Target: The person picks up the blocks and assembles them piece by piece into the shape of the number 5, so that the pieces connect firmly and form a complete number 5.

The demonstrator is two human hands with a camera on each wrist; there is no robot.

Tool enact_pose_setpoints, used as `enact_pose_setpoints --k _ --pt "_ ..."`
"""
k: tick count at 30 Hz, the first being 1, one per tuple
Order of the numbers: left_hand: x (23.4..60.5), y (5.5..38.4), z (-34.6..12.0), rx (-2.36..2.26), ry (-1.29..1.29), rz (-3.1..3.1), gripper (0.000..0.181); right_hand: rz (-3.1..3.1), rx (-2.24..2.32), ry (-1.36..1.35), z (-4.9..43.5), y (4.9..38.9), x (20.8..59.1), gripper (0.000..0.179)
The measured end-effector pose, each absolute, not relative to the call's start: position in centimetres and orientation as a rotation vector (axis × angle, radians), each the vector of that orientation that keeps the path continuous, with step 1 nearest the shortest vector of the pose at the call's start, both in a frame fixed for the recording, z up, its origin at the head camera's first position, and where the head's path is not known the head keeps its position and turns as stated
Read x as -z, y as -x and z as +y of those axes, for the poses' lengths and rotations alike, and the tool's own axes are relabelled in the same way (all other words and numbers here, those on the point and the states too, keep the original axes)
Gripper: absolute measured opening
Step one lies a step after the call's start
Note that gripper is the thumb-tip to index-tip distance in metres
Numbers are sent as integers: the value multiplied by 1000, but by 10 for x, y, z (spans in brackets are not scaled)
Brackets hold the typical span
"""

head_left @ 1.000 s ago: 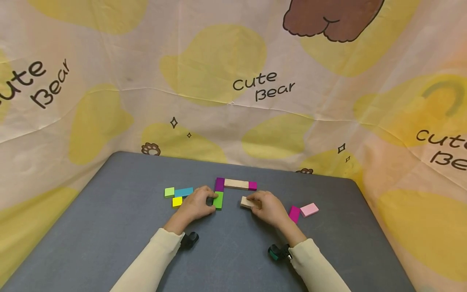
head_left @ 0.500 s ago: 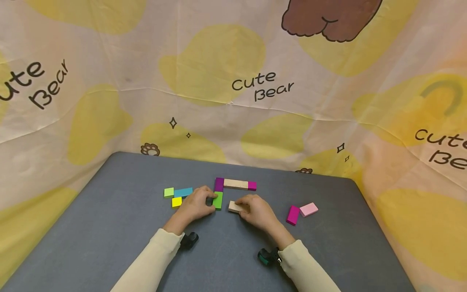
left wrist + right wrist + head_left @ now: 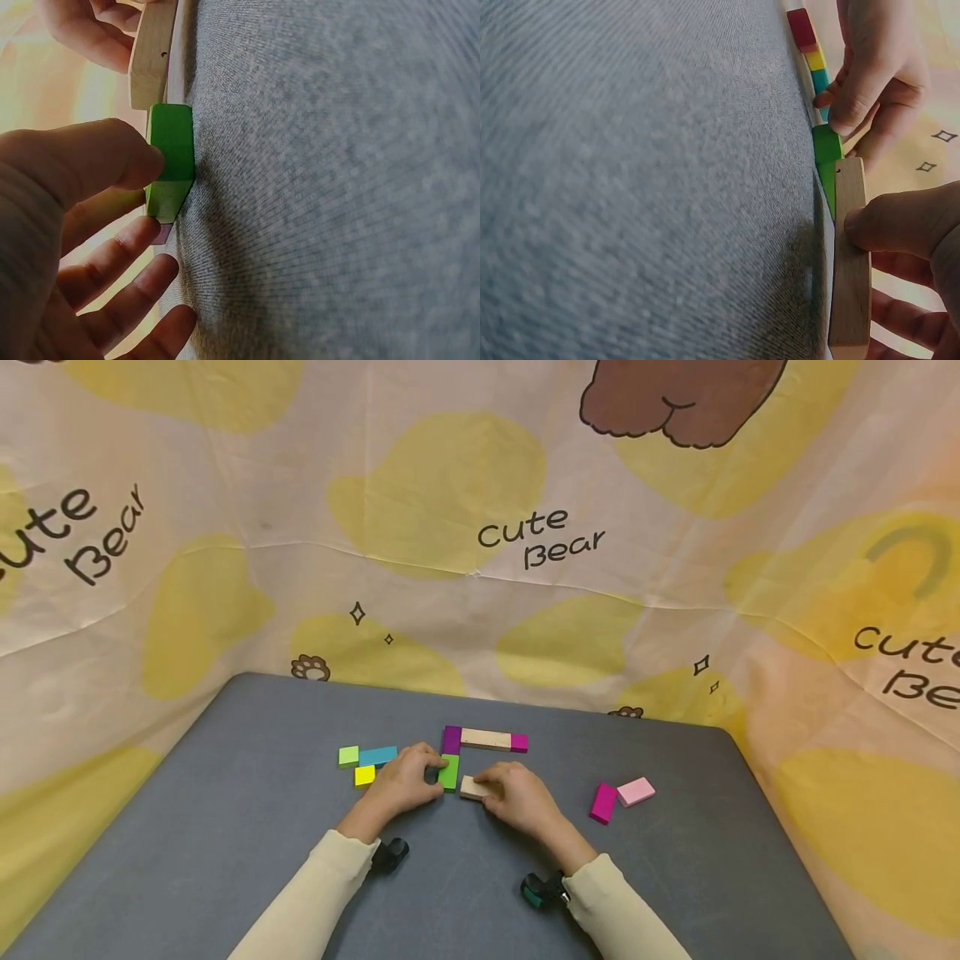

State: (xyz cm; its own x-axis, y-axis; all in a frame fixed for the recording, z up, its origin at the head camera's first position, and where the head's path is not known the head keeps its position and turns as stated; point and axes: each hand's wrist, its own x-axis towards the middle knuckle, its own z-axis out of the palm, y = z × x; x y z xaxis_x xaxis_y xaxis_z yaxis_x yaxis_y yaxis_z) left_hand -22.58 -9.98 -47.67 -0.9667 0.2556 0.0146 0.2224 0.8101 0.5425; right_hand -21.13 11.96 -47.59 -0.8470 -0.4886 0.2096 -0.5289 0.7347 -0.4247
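A green block (image 3: 449,772) lies at mid-table, with the thumb and fingers of my left hand (image 3: 405,779) pinching it. My right hand (image 3: 521,797) pinches a plain wooden block (image 3: 471,788) just to the right of the green one. Close up in the right wrist view, the thumb presses the long face of this wooden block (image 3: 850,277), and its far end overlaps the green block (image 3: 826,146). Behind them, a purple block (image 3: 452,740) continues the green one's line. From it a second wooden block (image 3: 486,739) runs rightward to a small magenta block (image 3: 519,742).
Left of my left hand lie a lime block (image 3: 348,757), a blue block (image 3: 378,756) and a yellow block (image 3: 364,775). A longer magenta block (image 3: 603,802) and a pink block (image 3: 636,792) touch at the right. A printed cloth (image 3: 420,635) hangs behind the grey table (image 3: 247,827).
My right hand has moved left and slightly nearer with the wooden block, bringing it close to the green block and uncovering the longer magenta block. The left hand has stayed put.
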Motion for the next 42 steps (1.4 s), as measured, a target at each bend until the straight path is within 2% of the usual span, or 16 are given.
enact_pose_setpoints --k 42 --pt "476 227 -100 -857 -398 2941 38 -2826 -654 -871 110 210 480 25"
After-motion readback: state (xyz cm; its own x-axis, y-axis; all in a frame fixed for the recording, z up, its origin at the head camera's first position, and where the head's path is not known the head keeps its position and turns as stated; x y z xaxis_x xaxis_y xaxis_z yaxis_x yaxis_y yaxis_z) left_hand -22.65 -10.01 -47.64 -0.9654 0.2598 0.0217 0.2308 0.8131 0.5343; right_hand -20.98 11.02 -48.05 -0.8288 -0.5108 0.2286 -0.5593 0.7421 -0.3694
